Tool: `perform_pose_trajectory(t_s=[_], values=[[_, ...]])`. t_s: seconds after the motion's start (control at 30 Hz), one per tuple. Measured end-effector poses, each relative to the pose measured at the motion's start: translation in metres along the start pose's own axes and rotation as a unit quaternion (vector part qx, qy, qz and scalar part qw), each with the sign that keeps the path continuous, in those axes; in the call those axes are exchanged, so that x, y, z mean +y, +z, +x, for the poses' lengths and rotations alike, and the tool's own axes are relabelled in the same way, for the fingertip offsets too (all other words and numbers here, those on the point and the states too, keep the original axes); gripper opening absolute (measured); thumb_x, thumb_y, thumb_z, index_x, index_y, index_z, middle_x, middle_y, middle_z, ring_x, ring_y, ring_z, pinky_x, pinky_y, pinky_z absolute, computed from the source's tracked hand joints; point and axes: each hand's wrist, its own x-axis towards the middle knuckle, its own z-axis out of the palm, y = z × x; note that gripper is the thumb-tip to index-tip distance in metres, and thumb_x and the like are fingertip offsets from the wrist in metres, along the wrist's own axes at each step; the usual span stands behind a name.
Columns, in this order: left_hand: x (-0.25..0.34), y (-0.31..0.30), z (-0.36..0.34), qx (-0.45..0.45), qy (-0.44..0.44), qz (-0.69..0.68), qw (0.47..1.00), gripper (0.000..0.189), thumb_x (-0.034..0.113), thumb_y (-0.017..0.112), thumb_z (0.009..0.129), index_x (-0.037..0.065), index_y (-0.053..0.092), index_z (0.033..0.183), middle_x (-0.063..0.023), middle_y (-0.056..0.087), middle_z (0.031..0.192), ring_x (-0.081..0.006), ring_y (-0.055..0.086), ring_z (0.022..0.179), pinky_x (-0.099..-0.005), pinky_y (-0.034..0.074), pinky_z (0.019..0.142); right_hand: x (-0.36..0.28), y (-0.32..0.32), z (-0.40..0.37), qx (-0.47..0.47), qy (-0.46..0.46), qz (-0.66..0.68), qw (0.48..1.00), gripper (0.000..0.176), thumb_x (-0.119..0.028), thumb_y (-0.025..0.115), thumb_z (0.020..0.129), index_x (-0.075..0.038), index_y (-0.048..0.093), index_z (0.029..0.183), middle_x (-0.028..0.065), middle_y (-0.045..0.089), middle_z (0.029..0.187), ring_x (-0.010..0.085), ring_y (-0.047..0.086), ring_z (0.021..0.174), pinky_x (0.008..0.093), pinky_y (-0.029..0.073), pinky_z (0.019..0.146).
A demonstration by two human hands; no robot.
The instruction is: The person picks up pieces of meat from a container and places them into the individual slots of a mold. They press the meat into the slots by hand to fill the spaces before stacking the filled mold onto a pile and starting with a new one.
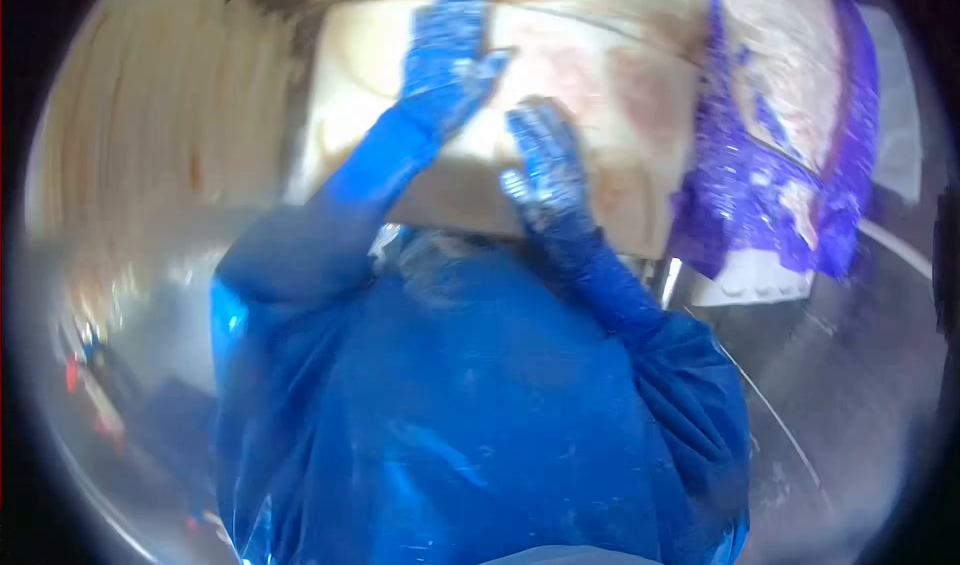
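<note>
Blue apron (470, 395); left hand (450, 50), right hand (548, 170) on box (640, 115); pale-filled purple bag (740, 200)

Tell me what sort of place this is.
Probably a food-processing or similar production floor: left hand and right hand, blue-gloved and white-dusted, rest on a pale slab, with a blue plastic gown and a purple plastic sheet beside it.
</note>
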Motion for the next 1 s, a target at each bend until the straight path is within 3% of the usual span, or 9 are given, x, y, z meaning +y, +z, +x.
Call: perform_pose_trajectory(t_s=[0.23,0.3,0.37,0.5,0.57,0.67,0.73,0.87,1.0], values=[[0.013,0.010,0.013,-0.053,-0.028,0.111,0.992,0.073,0.044,0.056,0.097,0.011,0.031,0.157,-0.0175,0.030,0.161,-0.0407,0.026,0.148,-0.0553,0.018,0.119,0.007,-0.136,0.020,0.019,0.049,-0.003,0.999,0.042,-0.024,0.065,0.092,-0.007,0.061,0.130,0.0132,0.061,0.131,0.0316,0.059,0.117,0.0417,0.047,0.100],[0.014,0.010,0.013,-0.053,-0.026,0.117,0.991,0.073,0.042,0.057,0.097,0.010,0.031,0.157,-0.0176,0.031,0.160,-0.0408,0.027,0.147,-0.0544,0.020,0.119,0.074,-0.186,0.016,0.102,0.190,0.017,0.976,0.036,-0.030,0.063,0.095,-0.006,0.066,0.122,0.0146,0.072,0.108,0.0243,0.069,0.095,0.0354,0.054,0.088],[0.017,0.008,0.015,-0.058,-0.029,0.128,0.990,0.072,0.041,0.057,0.097,0.011,0.031,0.157,-0.0175,0.031,0.160,-0.0407,0.027,0.147,-0.0537,0.021,0.119,0.132,-0.250,0.039,0.087,0.221,-0.134,0.962,0.037,-0.032,0.065,0.093,-0.004,0.067,0.118,0.0148,0.074,0.091,0.0240,0.071,0.080,0.0354,0.055,0.077],[0.019,0.010,0.016,-0.076,-0.032,0.158,0.984,0.071,0.039,0.057,0.097,0.012,0.031,0.157,-0.0167,0.031,0.160,-0.0397,0.027,0.148,-0.0514,0.023,0.119,0.272,-0.248,0.034,0.055,0.158,-0.260,0.951,0.041,-0.034,0.067,0.091,-0.004,0.067,0.118,0.0167,0.072,0.103,0.0240,0.069,0.093,0.0350,0.052,0.085],[0.017,0.011,0.016,-0.074,-0.033,0.168,0.982,0.070,0.038,0.056,0.097,0.013,0.031,0.157,-0.0158,0.031,0.161,-0.0390,0.027,0.148,-0.0500,0.023,0.119,0.287,-0.239,0.032,0.051,0.161,-0.265,0.949,0.043,-0.035,0.069,0.089,-0.003,0.066,0.117,0.0166,0.071,0.105,0.0236,0.068,0.098,0.0346,0.051,0.088],[0.018,0.010,0.016,-0.077,-0.043,0.167,0.982,0.068,0.039,0.055,0.098,0.014,0.032,0.157,-0.0148,0.033,0.160,-0.0373,0.028,0.148,-0.0485,0.024,0.120,0.266,-0.257,0.031,0.013,0.172,-0.143,0.975,0.038,-0.031,0.069,0.091,-0.001,0.067,0.114,0.0124,0.070,0.104,0.0193,0.064,0.103,0.0325,0.048,0.091],[0.014,0.012,0.014,-0.073,-0.045,0.164,0.983,0.069,0.041,0.055,0.097,0.015,0.032,0.157,-0.0143,0.033,0.160,-0.0378,0.029,0.147,-0.0496,0.023,0.120,0.294,-0.275,0.019,0.053,0.199,0.131,0.970,0.029,-0.025,0.067,0.093,-0.002,0.068,0.111,0.0066,0.069,0.100,0.0150,0.062,0.098,0.0308,0.048,0.088],[0.012,0.014,0.013,-0.058,-0.032,0.157,0.985,0.067,0.041,0.057,0.096,0.016,0.036,0.155,-0.0141,0.037,0.158,-0.0384,0.032,0.145,-0.0503,0.024,0.119,0.229,-0.283,0.028,0.120,0.239,0.156,0.951,0.022,-0.020,0.067,0.094,-0.004,0.069,0.108,0.0040,0.069,0.096,0.0130,0.061,0.093,0.0295,0.048,0.086],[0.010,0.015,0.012,-0.029,-0.024,0.153,0.987,0.064,0.039,0.058,0.096,0.016,0.041,0.152,-0.0143,0.042,0.154,-0.0391,0.036,0.142,-0.0505,0.028,0.117,0.216,-0.271,0.048,0.119,0.218,-0.053,0.967,0.022,-0.020,0.069,0.092,-0.004,0.070,0.108,0.0032,0.069,0.090,0.0136,0.063,0.085,0.0303,0.050,0.078]])
